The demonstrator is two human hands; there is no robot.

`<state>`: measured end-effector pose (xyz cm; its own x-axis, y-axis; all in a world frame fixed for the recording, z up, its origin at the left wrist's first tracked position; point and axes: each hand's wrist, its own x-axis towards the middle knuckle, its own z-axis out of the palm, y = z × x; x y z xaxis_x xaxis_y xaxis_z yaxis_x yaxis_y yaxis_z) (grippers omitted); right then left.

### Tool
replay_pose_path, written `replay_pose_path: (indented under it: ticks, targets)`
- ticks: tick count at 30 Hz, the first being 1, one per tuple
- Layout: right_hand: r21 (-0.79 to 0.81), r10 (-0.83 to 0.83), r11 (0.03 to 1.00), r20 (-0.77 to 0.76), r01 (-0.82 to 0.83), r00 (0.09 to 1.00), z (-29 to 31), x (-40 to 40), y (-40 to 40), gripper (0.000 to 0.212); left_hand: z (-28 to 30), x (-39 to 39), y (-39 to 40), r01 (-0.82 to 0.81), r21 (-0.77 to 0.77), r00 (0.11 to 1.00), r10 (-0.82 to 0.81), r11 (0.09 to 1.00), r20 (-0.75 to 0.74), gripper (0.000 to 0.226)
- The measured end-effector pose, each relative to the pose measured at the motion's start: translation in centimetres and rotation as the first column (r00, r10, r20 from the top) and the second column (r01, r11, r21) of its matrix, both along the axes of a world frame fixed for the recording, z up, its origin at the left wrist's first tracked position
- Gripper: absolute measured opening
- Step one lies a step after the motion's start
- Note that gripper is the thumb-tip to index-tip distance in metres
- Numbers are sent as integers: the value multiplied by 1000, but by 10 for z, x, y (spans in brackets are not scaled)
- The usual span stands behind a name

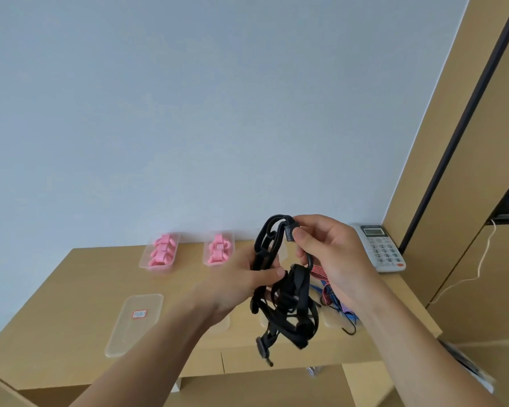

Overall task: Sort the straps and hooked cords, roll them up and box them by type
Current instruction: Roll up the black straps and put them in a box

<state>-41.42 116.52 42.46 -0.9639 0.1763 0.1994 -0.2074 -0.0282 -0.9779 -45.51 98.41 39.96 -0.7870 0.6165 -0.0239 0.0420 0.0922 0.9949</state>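
A tangled bundle of black straps (288, 306) hangs in the air above the wooden desk (71, 304). My left hand (241, 277) pinches the bundle from the left at mid height. My right hand (326, 251) grips its upper end by a black buckle and a black hook. Loose ends dangle below both hands. Red-striped and blue hooked cords (332, 292) lie on the desk behind my right wrist, partly hidden. At the back stand two clear boxes holding rolled pink straps, the left box (159, 254) and the right box (219, 249).
A clear lid with a red label (135, 321) lies on the desk at front left. A white desk phone (382, 248) sits at the back right beside a wooden cabinet (465, 201). A pale wall rises behind the desk.
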Motion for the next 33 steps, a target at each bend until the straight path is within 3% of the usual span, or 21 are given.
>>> replay_pose_path:
  ticks: [4, 7, 10, 14, 16, 24, 29, 33]
  targets:
    - [107, -30, 994, -12, 32, 999, 0, 2, 7, 20, 0, -3, 2, -78, -17, 995, 76, 997, -66, 15]
    - [242, -46, 969, -14, 48, 999, 0, 2, 12, 23, -1, -5, 4, -188, 32, 982, 189, 982, -22, 5]
    - [332, -60, 941, -15, 62, 998, 2, 2, 17, 29, 0, -6, 4, -245, 43, 969, 244, 969, 41, 14]
    - [396, -33, 917, -50, 50, 998, 14, 5, 16, 25, 9, -3, 1, -200, -27, 979, 199, 979, -40, 21]
    - [399, 14, 917, -53, 8, 999, 19, 6, 12, 20, 13, -4, 0, -138, 13, 989, 138, 990, -50, 25]
    - [1, -67, 998, -61, 68, 996, 26, 2, 3, 19, 10, 1, 4, -143, 126, 990, 143, 982, 10, 13]
    - [-176, 116, 976, -57, -125, 992, 23, 6, 4, 32, 11, 0, 4, -236, 210, 972, 229, 949, 58, 19]
    - [-152, 227, 961, -41, -230, 973, 21, 9, 2, 32, 12, 0, 4, -310, 181, 950, 309, 933, 31, 14]
